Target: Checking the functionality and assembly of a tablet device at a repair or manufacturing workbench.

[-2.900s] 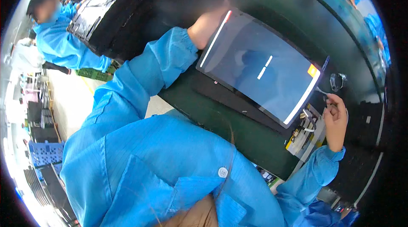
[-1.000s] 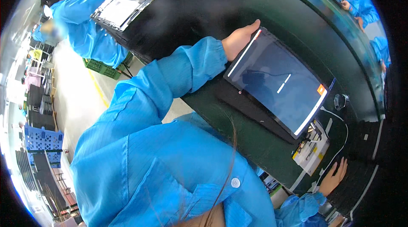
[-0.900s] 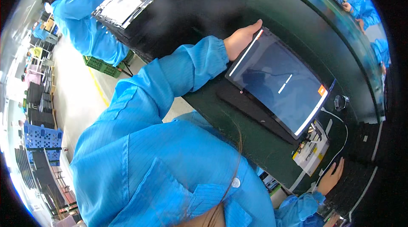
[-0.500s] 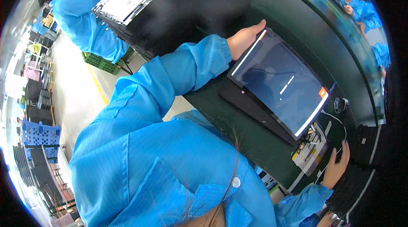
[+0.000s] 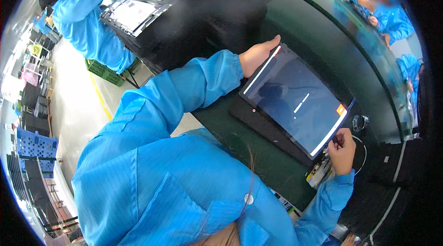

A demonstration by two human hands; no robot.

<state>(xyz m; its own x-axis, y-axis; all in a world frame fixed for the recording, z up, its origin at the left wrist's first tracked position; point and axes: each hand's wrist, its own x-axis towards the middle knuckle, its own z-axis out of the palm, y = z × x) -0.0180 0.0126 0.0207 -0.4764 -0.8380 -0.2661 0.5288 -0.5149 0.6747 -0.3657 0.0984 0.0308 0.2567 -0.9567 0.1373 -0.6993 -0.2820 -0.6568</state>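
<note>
A flat display panel (image 5: 295,98) with a lit dark screen, an orange patch and white bands along two edges lies tilted over a dark pad (image 5: 258,121) on the green worktop (image 5: 221,117). My left hand (image 5: 257,58) grips its far-left edge, thumb pointing up along the corner. At the panel's near-right edge is my right hand (image 5: 342,153), fingers curled in toward the edge; whatever they pinch is hidden. Just below, a circuit board (image 5: 316,175) is partly covered by the right hand. A white cable (image 5: 365,156) curves beside that hand.
Stacked panels with a bright top sheet (image 5: 138,6) stand at the far left, next to a big black stack (image 5: 221,11). A transparent coiled item (image 5: 360,122) lies right of the display. Co-workers in blue sit at far left and far right.
My right hand has moved up and left from beside the circuit board to the panel's edge, its spread fingers now curled. My left hand still holds the panel; the whole view has shifted slightly.
</note>
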